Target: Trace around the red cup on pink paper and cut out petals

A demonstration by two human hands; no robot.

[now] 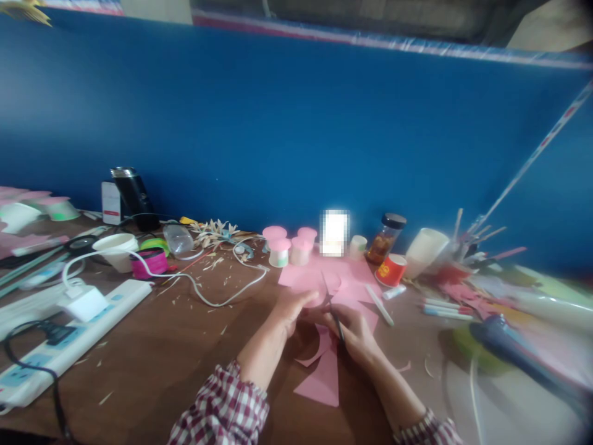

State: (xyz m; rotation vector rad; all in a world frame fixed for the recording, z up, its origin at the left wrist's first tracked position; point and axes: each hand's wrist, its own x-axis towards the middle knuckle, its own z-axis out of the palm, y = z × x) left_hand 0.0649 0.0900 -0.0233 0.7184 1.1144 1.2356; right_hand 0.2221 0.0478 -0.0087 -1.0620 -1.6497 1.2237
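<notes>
Low on the brown surface [162,346], the left hand [290,306] pinches a pink paper piece [319,290], fingers clamped on its edge. The right hand [354,334] has its fingers wrapped around dark scissors [334,312] that meet the paper. Behind, a lidded jar [385,238] holds something amber.

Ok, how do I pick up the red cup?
Probably by its side wall, coming from the near side. The red cup seems to stand upright, so its round wall is free to wrap. A jar stands close behind it and a white cup is on its right, so the front looks freest.
</notes>
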